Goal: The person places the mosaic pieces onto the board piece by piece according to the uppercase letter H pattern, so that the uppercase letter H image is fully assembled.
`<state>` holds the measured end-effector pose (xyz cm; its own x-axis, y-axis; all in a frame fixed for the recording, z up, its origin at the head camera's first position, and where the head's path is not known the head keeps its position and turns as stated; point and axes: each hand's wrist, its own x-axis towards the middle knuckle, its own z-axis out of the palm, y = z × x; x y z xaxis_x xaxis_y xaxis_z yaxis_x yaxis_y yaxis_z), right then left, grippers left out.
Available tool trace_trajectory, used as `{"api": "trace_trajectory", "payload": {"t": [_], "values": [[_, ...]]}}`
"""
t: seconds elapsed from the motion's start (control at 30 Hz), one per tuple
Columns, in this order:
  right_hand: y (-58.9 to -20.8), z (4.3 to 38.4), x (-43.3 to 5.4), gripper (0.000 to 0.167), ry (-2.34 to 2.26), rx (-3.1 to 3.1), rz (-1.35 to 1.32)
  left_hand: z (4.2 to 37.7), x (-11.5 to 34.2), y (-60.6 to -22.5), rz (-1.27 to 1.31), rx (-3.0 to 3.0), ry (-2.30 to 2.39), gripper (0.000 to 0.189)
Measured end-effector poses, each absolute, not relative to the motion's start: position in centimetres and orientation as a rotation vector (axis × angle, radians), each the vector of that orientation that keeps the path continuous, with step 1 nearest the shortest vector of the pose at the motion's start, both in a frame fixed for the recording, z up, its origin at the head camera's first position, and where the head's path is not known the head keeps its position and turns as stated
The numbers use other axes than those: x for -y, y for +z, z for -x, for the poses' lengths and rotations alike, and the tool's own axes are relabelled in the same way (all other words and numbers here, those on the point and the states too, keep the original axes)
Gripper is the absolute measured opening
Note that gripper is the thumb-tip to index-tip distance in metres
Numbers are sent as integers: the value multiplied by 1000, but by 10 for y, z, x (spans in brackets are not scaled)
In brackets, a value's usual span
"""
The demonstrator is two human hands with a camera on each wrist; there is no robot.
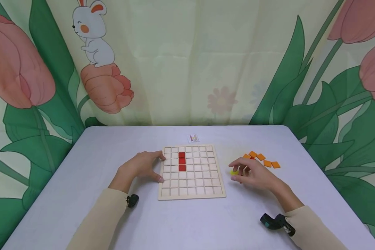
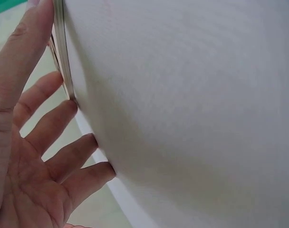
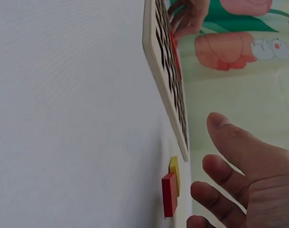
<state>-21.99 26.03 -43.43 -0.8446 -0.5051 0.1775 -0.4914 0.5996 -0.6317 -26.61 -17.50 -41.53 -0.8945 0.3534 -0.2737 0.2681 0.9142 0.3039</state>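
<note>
A wooden grid board (image 1: 192, 182) lies on the table, with a short column of red square tiles (image 1: 182, 161) set in its cells. My left hand (image 1: 139, 166) touches the board's left edge with thumb and fingertips spread apart; the left wrist view shows its fingers (image 2: 90, 183) against the edge and the tabletop. To the right of the board, my right hand (image 1: 255, 173) hovers over loose tiles, its fingers loosely bent and holding nothing. Below it are a yellow tile (image 1: 234, 172) and a red tile (image 3: 169, 194), the two close together in the right wrist view.
Several orange tiles (image 1: 275, 164) lie scattered beyond the right hand, with a bit of red among them. A small printed card (image 1: 193, 138) with a coloured grid rests behind the board. A patterned curtain (image 1: 175, 69) hangs at the table's far edge.
</note>
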Motion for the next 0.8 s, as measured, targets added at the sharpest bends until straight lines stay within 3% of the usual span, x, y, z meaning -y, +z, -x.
{"api": "trace_trajectory", "payload": {"t": [0.8], "values": [[-446, 212, -289, 50, -797, -2959, 678, 267, 176, -416, -477, -2755, 362, 83]]}}
